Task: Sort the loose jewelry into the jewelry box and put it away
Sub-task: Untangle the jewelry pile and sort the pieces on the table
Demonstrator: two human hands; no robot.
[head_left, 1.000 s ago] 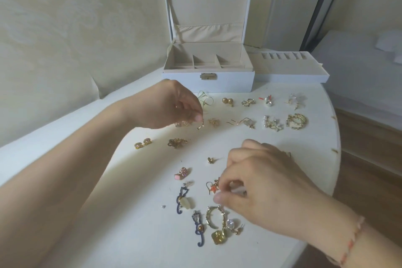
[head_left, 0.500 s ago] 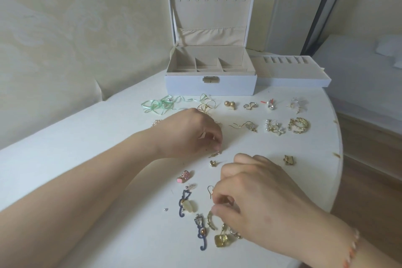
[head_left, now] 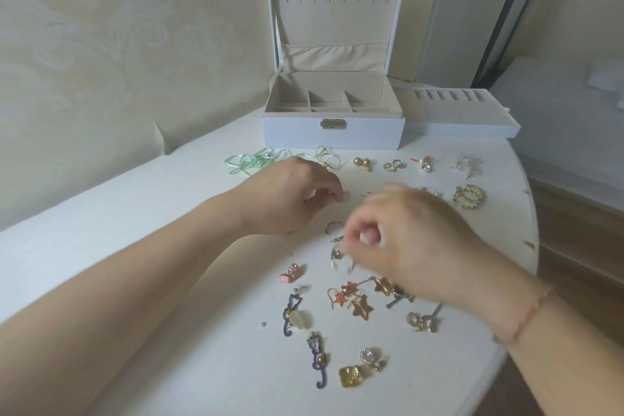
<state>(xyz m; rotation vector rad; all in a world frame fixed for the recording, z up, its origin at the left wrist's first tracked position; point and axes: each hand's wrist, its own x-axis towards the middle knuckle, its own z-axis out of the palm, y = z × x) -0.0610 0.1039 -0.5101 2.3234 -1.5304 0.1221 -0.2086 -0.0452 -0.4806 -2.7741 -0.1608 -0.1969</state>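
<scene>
1. The right hand was curled and blurry, its fingertips pressed together just above a small gold piece; whether it pinched anything could not be told.
2. The left hand sat just beside it, its fingers bent in close to a tiny gold bit. It could not be told if it held the bit.
3. Between the two hands lay a small gold hoop on the white table.
4. Under the right hand lay gold and orange star earrings.
5. Closer to the person lay two blue cat earrings, a yellow square stone and a pink piece.
6. Past the hands lay green ribbon, gold ball studs and chunky gold hoops.
7. Farthest away stood the jewelry box, open with its lid up, and its tray lay next to it.
</scene>
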